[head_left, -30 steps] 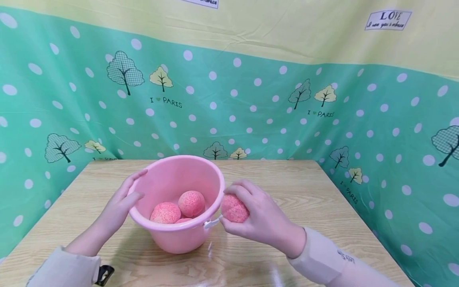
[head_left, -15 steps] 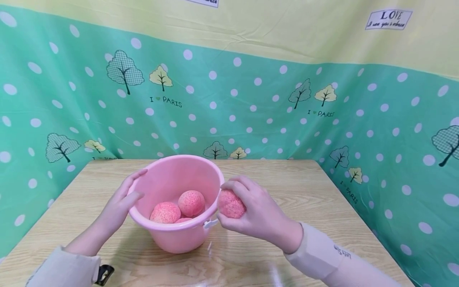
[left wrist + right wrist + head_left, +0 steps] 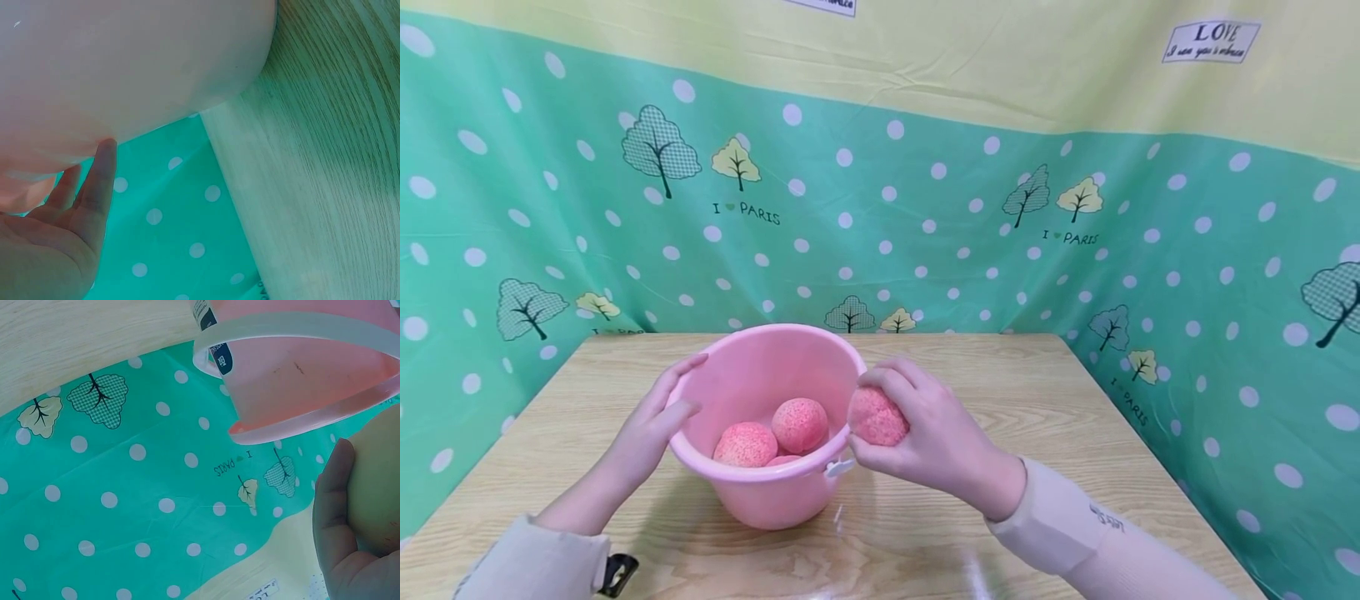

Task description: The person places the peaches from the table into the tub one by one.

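A pink bucket [image 3: 775,500] stands on the table, its mouth tilted toward me. My left hand [image 3: 651,421] holds its left rim; in the left wrist view, fingers [image 3: 97,181] lie against the bucket's wall. At the right rim, my right hand [image 3: 936,437] grips a round, pink speckled peach [image 3: 878,417], which overlaps the rim's edge in the head view. In the right wrist view this peach [image 3: 378,487] looks yellowish, apart from the bucket. Inside the bucket lie a peach [image 3: 747,445], another peach [image 3: 801,425] and part of a third, mostly hidden by the front rim.
The wood-grain table [image 3: 1000,400] extends behind and to both sides of the bucket. A green and yellow printed cloth [image 3: 925,192] hangs around its back and sides. The bucket's white handle [image 3: 300,328] hangs down on its right side. A black clip [image 3: 619,575] sits by the left sleeve.
My right hand has moved slightly left and up with the peach, bringing it closer to the bucket's right rim. The left hand and the bucket have barely moved.
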A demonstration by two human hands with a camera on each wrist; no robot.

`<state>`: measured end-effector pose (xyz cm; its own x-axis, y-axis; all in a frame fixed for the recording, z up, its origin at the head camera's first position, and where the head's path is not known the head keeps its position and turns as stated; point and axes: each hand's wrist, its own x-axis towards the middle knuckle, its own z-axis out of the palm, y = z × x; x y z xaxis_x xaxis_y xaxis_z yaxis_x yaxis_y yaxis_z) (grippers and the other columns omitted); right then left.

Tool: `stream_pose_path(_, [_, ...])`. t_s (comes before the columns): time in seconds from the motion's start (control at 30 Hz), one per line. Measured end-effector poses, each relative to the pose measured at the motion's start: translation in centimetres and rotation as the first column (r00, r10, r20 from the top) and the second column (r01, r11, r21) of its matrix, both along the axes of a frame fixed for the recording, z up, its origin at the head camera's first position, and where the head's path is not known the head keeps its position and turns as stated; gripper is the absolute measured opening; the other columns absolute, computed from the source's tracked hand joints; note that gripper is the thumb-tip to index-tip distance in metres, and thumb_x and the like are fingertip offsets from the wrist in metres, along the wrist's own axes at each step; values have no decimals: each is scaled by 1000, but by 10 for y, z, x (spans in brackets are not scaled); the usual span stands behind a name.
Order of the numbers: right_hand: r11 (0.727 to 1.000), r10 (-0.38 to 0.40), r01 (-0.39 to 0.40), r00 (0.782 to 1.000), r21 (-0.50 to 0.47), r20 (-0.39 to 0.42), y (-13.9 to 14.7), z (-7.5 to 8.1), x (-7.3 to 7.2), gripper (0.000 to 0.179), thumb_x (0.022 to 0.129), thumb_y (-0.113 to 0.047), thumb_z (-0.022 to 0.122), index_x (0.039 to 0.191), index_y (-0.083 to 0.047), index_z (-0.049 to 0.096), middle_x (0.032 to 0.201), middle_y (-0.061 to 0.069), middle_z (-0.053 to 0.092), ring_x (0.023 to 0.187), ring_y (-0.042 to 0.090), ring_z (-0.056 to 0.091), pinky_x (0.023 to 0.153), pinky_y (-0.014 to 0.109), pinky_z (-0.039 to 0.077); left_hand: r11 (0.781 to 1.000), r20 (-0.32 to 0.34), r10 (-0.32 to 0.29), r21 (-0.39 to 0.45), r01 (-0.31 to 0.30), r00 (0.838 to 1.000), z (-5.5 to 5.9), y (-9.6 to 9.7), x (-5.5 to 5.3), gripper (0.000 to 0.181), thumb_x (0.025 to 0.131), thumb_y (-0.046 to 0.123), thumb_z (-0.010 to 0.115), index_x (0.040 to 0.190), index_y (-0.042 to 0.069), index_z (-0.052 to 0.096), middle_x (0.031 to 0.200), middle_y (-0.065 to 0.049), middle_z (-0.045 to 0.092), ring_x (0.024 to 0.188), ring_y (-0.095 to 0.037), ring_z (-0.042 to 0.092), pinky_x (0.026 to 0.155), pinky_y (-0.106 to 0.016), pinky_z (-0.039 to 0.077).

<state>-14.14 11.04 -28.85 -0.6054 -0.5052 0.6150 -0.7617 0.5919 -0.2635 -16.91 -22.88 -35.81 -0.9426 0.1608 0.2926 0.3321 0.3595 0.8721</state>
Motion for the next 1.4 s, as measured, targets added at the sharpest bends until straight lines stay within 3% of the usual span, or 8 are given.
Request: stream_pose_path(1.4, [999,27,-24,997,-46,69,-19,0,-11,44,74,-28,81,112,-13,62,112,-1,61,91,11,61,71,20,54,1000,16,4,3,-4,1000,1,1,1,55,102,11,40,155,8,26,155,-22,31,114,15,43,85,-8,44])
